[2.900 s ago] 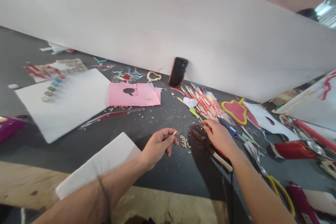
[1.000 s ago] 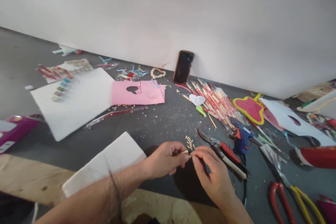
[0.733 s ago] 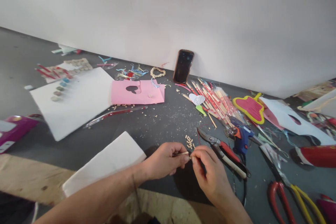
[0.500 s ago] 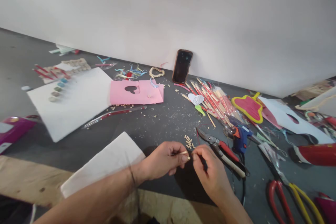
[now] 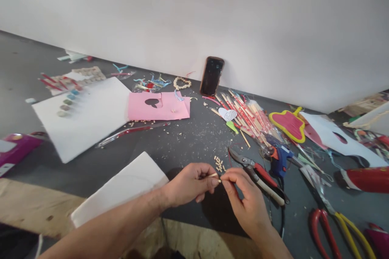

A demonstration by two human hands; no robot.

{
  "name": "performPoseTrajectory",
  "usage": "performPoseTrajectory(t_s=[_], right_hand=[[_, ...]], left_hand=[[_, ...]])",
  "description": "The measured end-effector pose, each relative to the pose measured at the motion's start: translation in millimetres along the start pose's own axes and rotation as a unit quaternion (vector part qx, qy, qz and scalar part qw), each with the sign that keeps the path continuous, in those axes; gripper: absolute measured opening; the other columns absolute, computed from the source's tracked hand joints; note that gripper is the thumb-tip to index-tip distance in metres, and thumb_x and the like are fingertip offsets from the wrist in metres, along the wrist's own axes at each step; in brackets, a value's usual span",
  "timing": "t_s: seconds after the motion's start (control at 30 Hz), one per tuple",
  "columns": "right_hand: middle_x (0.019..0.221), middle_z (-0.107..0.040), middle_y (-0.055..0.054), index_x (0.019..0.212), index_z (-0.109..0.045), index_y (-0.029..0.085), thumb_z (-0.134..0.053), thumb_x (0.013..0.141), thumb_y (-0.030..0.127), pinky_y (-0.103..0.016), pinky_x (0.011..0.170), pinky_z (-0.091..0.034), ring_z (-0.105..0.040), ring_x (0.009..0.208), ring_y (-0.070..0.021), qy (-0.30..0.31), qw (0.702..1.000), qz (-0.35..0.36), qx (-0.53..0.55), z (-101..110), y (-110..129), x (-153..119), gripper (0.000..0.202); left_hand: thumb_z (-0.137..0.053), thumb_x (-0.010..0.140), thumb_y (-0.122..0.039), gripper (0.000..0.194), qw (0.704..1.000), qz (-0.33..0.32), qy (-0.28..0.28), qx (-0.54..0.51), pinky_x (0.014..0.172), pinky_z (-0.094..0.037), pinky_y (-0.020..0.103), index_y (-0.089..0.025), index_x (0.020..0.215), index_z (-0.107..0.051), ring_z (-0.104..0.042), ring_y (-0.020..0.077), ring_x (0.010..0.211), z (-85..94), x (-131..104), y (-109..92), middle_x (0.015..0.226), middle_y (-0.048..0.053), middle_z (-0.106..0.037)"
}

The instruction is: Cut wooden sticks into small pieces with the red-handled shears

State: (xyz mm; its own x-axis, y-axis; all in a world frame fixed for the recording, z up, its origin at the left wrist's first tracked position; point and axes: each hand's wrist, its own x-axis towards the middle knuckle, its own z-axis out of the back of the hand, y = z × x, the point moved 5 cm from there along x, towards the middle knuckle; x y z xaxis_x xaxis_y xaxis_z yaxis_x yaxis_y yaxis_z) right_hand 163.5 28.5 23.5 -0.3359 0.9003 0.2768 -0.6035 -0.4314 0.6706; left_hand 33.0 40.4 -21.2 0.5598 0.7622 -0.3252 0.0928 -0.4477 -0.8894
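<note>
My left hand (image 5: 193, 184) is closed, pinching a short pale wooden stick (image 5: 214, 175) between thumb and fingers, its end pointing right. The fingertips of my right hand (image 5: 243, 194) are pinched together at that end, almost touching the left thumb; what they grip is too small to make out. Just beyond the fingers lies a little pile of cut stick pieces (image 5: 218, 162). Pruning shears (image 5: 258, 174) with red and pale handles rest to the right of my right hand. Under my left forearm is a white foam block (image 5: 121, 188).
Pink card (image 5: 170, 107), a white board (image 5: 85, 121) and a bead loop (image 5: 182, 83) lie further back. A phone (image 5: 212, 76) leans on the wall. Bundled chopsticks (image 5: 243, 113), a blue glue gun (image 5: 281, 160) and large scissors (image 5: 325, 206) are to the right. Crumbs dot the dark table.
My right hand has moved slightly left, its fingertips now meeting the stick's end at my left thumb. My left hand keeps its pinch on the stick.
</note>
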Motion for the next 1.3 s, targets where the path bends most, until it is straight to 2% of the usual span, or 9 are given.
performPoseTrajectory(t_s=[0.1, 0.23, 0.4, 0.6, 0.8, 0.9, 1.0, 1.17, 1.3], right_hand=[[0.082, -0.056, -0.004, 0.084, -0.052, 0.021, -0.047, 0.081, 0.012, -0.028, 0.07, -0.046, -0.055, 0.078, -0.0146, 0.011, 0.999, 0.018, -0.04, -3, 1, 0, 0.01], [0.078, -0.056, -0.003, 0.079, -0.051, 0.02, -0.047, 0.077, 0.011, -0.029, 0.068, -0.045, -0.054, 0.074, -0.015, -0.007, 0.996, 0.029, -0.09, -3, 2, 0, 0.01], [0.071, -0.054, -0.002, 0.071, -0.049, 0.02, -0.045, 0.082, 0.016, -0.026, 0.062, -0.045, -0.053, 0.068, -0.0137, -0.02, 0.999, -0.035, -0.022, 5, -2, 2, 0.012], [0.08, -0.061, -0.003, 0.086, -0.057, 0.021, -0.049, 0.083, 0.018, -0.027, 0.068, -0.047, -0.057, 0.075, -0.0142, 0.024, 1.0, 0.002, 0.009, -4, 2, -1, 0.009], [0.082, -0.063, -0.005, 0.088, -0.057, 0.021, -0.047, 0.084, 0.02, -0.031, 0.071, -0.046, -0.058, 0.079, -0.0175, -0.04, 0.989, -0.01, -0.142, 9, -19, 1, 0.011], [0.083, -0.063, -0.005, 0.089, -0.059, 0.022, -0.047, 0.084, 0.02, -0.034, 0.072, -0.045, -0.057, 0.08, -0.0197, -0.016, 0.978, -0.005, -0.208, 9, -28, 2, 0.012], [0.084, -0.063, -0.005, 0.09, -0.061, 0.022, -0.048, 0.083, 0.019, -0.036, 0.073, -0.045, -0.056, 0.082, -0.0212, 0.009, 0.974, -0.01, -0.228, 4, -33, 2, 0.014], [0.09, -0.064, -0.007, 0.098, -0.061, 0.021, -0.043, 0.084, 0.015, -0.037, 0.076, -0.047, -0.058, 0.086, -0.0206, -0.014, 0.98, -0.014, -0.2, 5, -32, 2, 0.023], [0.094, -0.065, -0.006, 0.101, -0.059, 0.021, -0.045, 0.085, 0.022, -0.03, 0.074, -0.049, -0.06, 0.086, -0.0171, -0.049, 0.995, -0.049, -0.072, 10, -22, 3, 0.021]], left_hand=[[-0.055, 0.077, -0.04, 0.027, 1.0, 0.003, -0.011, 0.019, 0.036, -0.027, 0.015, -0.014, 0.074, -0.051, -0.038, 0.0011, 0.035, 0.1, 0, -2, 0.061, -0.004, -0.052], [-0.054, 0.078, -0.039, 0.026, 0.999, 0.0, -0.013, 0.046, 0.036, -0.027, 0.015, -0.014, 0.073, -0.051, -0.039, 0.0018, 0.037, -1.4, -1, -5, 0.06, -0.004, -0.051], [-0.054, 0.078, -0.039, 0.027, 1.0, 0.001, -0.008, 0.03, 0.036, -0.028, 0.015, -0.013, 0.073, -0.052, -0.038, 0.0014, 0.036, -1.6, -2, -4, 0.06, -0.004, -0.051], [-0.055, 0.077, -0.042, 0.029, 0.999, 0.003, -0.009, 0.031, 0.036, -0.028, 0.015, -0.013, 0.074, -0.052, -0.038, 0.0015, 0.037, -0.4, 0, 1, 0.061, -0.003, -0.052], [-0.054, 0.078, -0.04, 0.032, 0.999, -0.007, -0.024, 0.029, 0.044, -0.035, 0.018, -0.013, 0.093, -0.054, -0.045, 0.0029, 0.042, 1.2, 1, -3, 0.075, 0.0, -0.057], [-0.047, 0.083, -0.04, 0.031, 0.999, -0.016, -0.02, 0.024, 0.048, -0.037, 0.019, -0.012, 0.093, -0.056, -0.052, 0.0049, 0.047, 2.9, 2, -5, 0.078, 0.002, -0.06], [-0.045, 0.083, -0.04, 0.03, 1.0, -0.003, -0.015, 0.005, 0.051, -0.041, 0.02, -0.012, 0.091, -0.055, -0.054, 0.006, 0.049, 3.6, 2, -1, 0.077, 0.003, -0.06], [-0.05, 0.08, -0.038, 0.027, 0.999, 0.004, -0.025, -0.031, 0.052, -0.046, 0.023, -0.014, 0.09, -0.051, -0.053, 0.0053, 0.048, 2.8, 3, 1, 0.092, 0.007, -0.062], [-0.054, 0.077, -0.037, 0.025, 0.999, 0.004, -0.033, -0.025, 0.046, -0.043, 0.021, -0.014, 0.085, -0.049, -0.053, 0.0054, 0.045, 1.9, 2, 0, 0.086, 0.006, -0.065]])
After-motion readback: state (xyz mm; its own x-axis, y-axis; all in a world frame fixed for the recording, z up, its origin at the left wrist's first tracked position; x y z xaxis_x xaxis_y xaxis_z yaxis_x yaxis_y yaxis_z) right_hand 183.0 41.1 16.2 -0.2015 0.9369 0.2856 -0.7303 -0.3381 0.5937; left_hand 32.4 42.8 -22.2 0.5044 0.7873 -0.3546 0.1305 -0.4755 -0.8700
